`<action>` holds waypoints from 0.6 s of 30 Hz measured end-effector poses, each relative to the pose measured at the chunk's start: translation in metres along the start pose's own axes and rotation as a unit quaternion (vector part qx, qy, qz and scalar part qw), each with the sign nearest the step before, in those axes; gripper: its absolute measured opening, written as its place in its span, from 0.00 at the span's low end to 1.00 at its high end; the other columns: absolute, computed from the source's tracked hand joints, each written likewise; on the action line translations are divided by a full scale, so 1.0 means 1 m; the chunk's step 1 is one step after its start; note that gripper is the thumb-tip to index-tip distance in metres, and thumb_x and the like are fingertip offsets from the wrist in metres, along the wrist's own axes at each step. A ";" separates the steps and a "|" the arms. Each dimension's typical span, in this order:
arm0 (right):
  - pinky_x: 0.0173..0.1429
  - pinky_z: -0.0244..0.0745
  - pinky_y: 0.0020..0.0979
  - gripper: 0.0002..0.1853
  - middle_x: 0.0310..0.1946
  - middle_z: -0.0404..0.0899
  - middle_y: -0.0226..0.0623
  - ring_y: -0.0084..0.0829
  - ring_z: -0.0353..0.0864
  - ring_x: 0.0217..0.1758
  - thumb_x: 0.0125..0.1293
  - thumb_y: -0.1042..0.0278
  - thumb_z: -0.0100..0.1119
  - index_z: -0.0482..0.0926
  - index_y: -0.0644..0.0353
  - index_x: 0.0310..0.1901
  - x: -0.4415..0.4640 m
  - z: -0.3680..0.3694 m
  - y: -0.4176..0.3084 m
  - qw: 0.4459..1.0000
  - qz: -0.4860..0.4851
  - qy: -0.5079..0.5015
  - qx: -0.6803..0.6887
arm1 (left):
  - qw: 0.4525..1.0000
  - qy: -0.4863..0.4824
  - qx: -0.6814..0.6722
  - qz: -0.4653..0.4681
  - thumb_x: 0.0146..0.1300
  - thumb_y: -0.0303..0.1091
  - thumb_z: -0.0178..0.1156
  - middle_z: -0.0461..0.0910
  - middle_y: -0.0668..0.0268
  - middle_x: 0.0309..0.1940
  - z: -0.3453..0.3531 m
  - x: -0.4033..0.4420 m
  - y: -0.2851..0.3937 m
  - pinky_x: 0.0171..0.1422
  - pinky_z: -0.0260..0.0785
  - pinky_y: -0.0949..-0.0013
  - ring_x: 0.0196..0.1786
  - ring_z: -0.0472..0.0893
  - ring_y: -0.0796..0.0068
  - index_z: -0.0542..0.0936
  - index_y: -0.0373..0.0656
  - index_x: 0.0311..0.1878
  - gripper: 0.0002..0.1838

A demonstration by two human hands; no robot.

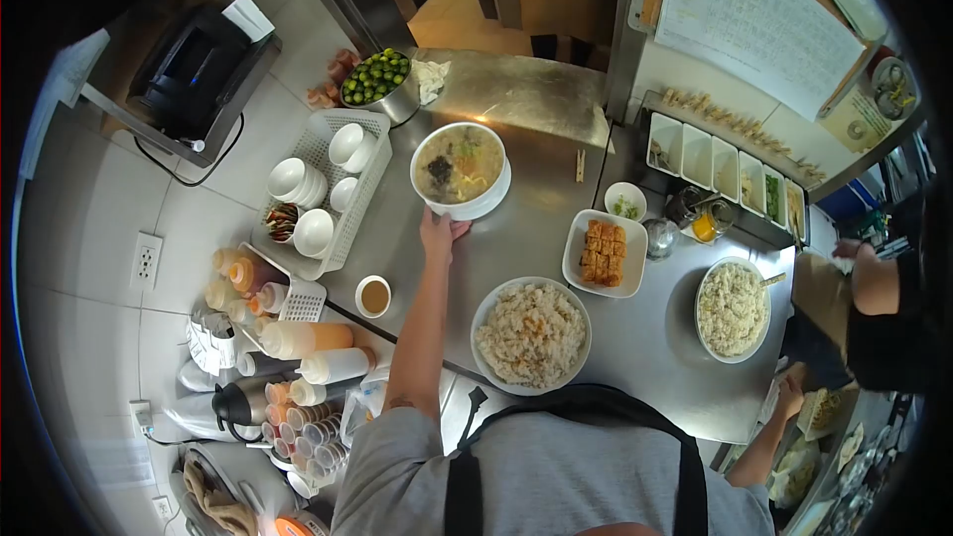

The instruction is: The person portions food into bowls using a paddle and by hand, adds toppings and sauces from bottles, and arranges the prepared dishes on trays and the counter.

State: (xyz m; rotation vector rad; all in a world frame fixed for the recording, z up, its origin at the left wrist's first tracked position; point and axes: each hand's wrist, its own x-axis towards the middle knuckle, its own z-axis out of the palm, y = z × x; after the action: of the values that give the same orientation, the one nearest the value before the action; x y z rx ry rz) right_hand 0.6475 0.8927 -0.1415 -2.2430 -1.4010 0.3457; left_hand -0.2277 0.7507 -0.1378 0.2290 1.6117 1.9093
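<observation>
My left hand (pixel 443 230) reaches forward and grips the near edge of a white soup bowl (pixel 459 169), with a white dish under it. The soup is thick and pale, topped with something dark and green bits. My right hand (pixel 790 393) is low at the counter's right edge; its fingers are too small and partly hidden to read. Closest to me stands a large bowl of fried rice (pixel 531 335). A square dish of sliced golden-brown food (pixel 603 253) lies beyond it, beside a small bowl of chopped greens (pixel 625 202). Another rice bowl (pixel 733 308) with a spoon sits at the right.
A basket (pixel 342 144) of white bowls, a pot of green citrus (pixel 377 79) and a cup of brown sauce (pixel 373 296) are on the left. Sauce bottles (pixel 308 339) crowd below. Condiment containers (pixel 725 167) line the right back. A co-worker's hand (pixel 874 278) is at far right.
</observation>
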 end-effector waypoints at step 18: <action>0.49 0.75 0.36 0.18 0.37 0.86 0.30 0.30 0.84 0.40 0.50 0.61 0.69 0.85 0.47 0.45 -0.080 -0.056 0.029 0.955 0.252 0.104 -0.121 | 1.000 0.003 -0.014 -0.013 0.61 0.16 0.46 0.78 0.45 0.42 0.075 0.107 0.001 0.37 0.83 0.62 0.37 0.84 0.52 0.50 0.36 0.68 0.32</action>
State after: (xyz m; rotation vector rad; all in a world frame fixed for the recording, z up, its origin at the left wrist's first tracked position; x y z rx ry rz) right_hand 0.6598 0.7964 -0.1109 -2.7357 -0.7841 0.0945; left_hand -0.2750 0.8728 -0.1460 0.1885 1.5834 1.9131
